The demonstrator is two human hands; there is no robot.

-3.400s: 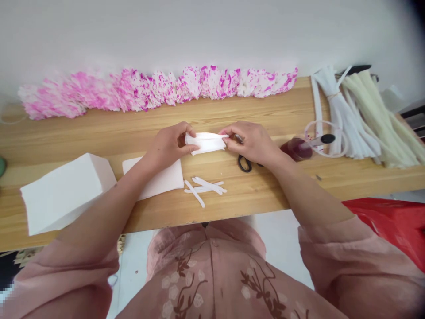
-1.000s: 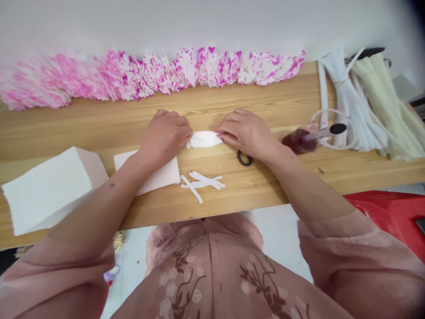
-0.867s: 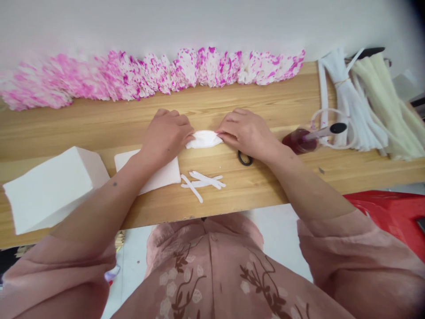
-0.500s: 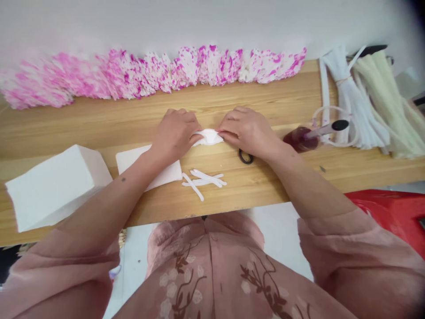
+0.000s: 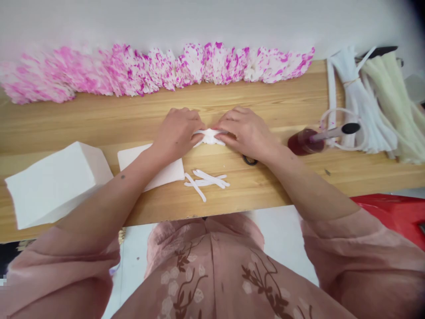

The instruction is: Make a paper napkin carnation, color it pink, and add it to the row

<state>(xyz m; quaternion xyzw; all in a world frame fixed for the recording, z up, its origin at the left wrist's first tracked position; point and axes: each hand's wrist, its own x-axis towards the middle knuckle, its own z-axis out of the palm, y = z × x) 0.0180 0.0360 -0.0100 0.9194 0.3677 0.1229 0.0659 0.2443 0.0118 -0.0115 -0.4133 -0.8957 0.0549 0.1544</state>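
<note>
Between my two hands is a small bundle of white folded tissue paper (image 5: 209,136), gathered narrow at its middle. My left hand (image 5: 181,128) pinches its left end between thumb and fingers. Its right end is gripped the same way by my right hand (image 5: 241,130). Several short white fuzzy strips (image 5: 210,179) lie on the table just below the hands. A flat white paper stack (image 5: 162,175) rests partly under my left forearm. Beside my right wrist shows a black ring-shaped handle (image 5: 249,160), the rest of it hidden.
Pink-and-white ruffled paper (image 5: 159,71) runs along the wall. A thick white paper stack (image 5: 56,181) lies at left. On the right stand a bottle of dark red liquid (image 5: 305,141) with a nozzle, a white strip bundle (image 5: 353,95) and a cream bundle (image 5: 388,88). Red material (image 5: 392,217) sits below the table edge.
My hands have drawn slightly closer together, and the white tissue between them is now bunched tighter at its middle. The view has shifted a little.
</note>
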